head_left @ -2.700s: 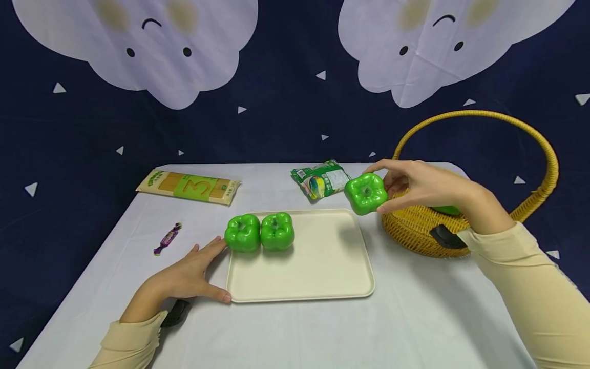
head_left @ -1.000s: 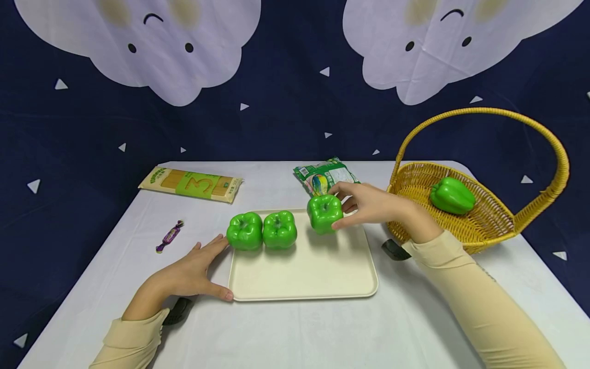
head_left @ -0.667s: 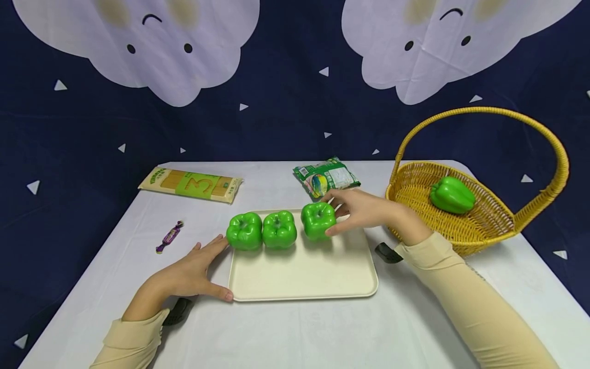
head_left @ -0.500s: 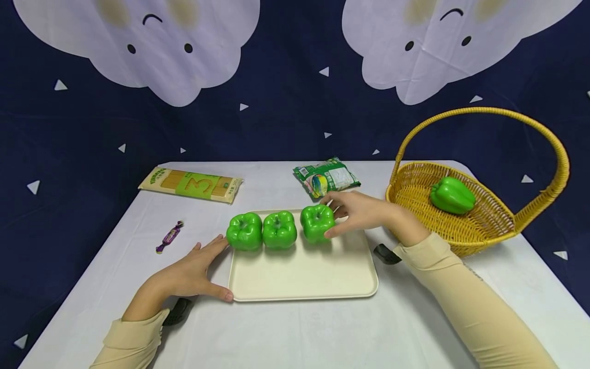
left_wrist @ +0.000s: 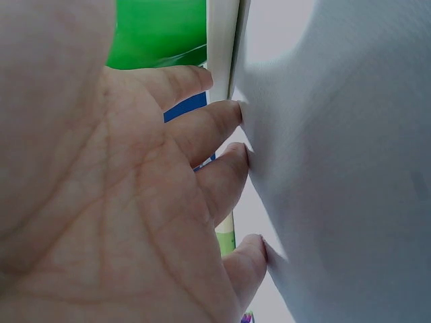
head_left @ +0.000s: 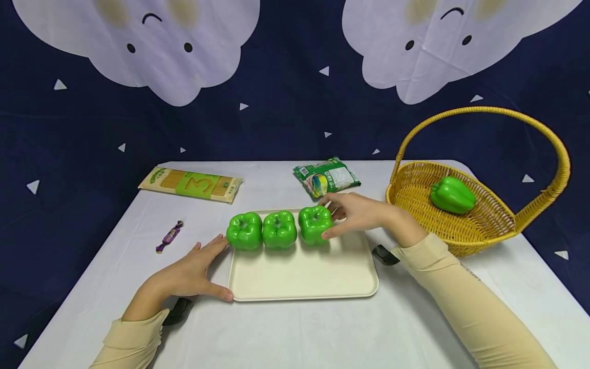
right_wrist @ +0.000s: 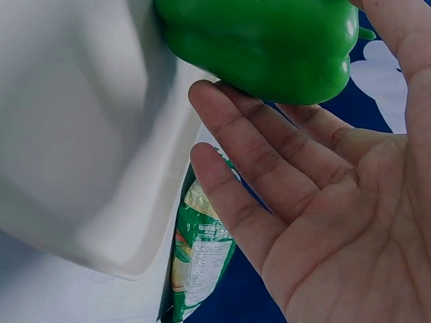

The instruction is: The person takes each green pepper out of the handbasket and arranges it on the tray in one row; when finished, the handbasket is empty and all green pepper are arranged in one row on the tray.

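My right hand (head_left: 357, 214) holds a green bell pepper (head_left: 315, 225) between thumb and fingers, at the back of the cream tray (head_left: 304, 277). In the right wrist view this bell pepper (right_wrist: 262, 47) appears to stand on the tray, stem away from it. Two more green bell peppers, a left one (head_left: 244, 231) and a middle one (head_left: 279, 229), stand side by side on the tray; a narrow gap parts the middle one from the held one. My left hand (head_left: 189, 274) is spread at the tray's left edge, its thumb at the near corner and its fingertips down on the tablecloth.
To the right, a yellow wicker basket (head_left: 415, 205) with a tall handle contains another green bell pepper (head_left: 452, 195). Behind the tray lies a green snack packet (head_left: 327, 178). A noodle pack (head_left: 191, 184) lies back left, with a purple-wrapped candy (head_left: 169, 237) nearer.
My right hand has carried the bell pepper from beside the basket leftward and down to the tray, then edged it closer to the middle one. My left hand has stayed put.
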Demonstrator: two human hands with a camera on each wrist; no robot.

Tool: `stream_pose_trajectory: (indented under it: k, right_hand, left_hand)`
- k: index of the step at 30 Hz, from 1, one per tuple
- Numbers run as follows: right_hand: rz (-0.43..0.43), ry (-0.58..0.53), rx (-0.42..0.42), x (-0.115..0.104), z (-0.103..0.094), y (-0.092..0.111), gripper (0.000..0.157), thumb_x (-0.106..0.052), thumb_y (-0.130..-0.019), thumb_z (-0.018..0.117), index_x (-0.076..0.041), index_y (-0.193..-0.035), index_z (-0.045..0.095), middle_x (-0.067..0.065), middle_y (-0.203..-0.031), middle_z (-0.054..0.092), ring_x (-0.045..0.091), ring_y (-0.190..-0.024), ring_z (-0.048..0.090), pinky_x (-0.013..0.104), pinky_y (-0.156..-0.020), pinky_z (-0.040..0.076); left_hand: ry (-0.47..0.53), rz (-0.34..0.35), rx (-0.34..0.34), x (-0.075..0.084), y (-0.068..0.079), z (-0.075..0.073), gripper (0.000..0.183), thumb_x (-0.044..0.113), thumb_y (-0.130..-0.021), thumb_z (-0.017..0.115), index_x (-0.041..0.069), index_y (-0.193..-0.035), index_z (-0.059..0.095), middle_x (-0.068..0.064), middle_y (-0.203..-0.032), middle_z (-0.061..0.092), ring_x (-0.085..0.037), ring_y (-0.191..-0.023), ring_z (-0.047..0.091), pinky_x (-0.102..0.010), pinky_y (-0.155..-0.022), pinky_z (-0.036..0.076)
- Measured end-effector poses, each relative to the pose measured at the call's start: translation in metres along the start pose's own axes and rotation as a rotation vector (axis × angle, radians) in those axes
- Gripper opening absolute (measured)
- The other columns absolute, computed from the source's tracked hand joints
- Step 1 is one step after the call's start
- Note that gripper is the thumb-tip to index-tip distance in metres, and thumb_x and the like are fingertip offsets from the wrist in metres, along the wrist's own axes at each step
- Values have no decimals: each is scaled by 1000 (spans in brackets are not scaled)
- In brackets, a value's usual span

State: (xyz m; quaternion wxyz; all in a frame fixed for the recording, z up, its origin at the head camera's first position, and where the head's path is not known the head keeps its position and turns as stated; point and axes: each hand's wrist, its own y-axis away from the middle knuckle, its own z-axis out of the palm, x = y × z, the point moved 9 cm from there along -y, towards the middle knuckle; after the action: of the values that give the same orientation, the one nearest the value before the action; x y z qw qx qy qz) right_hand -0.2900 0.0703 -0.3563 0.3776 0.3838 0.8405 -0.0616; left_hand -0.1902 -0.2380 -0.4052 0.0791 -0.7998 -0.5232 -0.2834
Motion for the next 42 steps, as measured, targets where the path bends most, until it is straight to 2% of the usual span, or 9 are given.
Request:
stream_pose_trajectory:
  k: [5,17,29,35,42]
  right_hand:
    - [6,-3,4,-1,1,0,77,-39,-86,90,-15,-148,51,10,-126,75,24,-117,76,46,-111,59]
    - [-10,6,-7,-3,4,1,80,-39,-82,94,-14,-145,51,8,-125,72,22,-114,72,47,-112,57]
    - [-2,34,-1,-3,2,5,88,-42,-81,94,-15,-151,49,8,-129,71,22,-113,73,52,-113,55]
    - [-4,41,19,-1,-9,14,86,-44,-84,92,-16,-153,49,11,-134,70,29,-122,73,58,-113,54]
    - [21,71,51,6,-33,34,79,-44,-88,89,-18,-151,50,18,-141,68,36,-130,69,59,-115,52]
  left_hand:
    - [0,2,2,0,0,0,140,67,-66,94,0,-169,27,-26,-175,28,-50,-164,19,-80,-128,7]
    - [-2,3,-1,-1,0,1,140,67,-66,94,0,-169,27,-27,-175,28,-50,-164,19,-80,-128,7]
    - [3,-4,0,1,0,0,140,67,-66,94,-1,-168,27,-27,-175,27,-50,-164,19,-79,-128,7]
    - [1,-5,-3,2,0,0,139,67,-66,94,0,-168,27,-28,-175,28,-51,-164,19,-80,-128,7]
    - [3,-3,-6,2,1,-1,139,66,-66,94,0,-168,27,-29,-174,28,-52,-164,19,-80,-128,7]
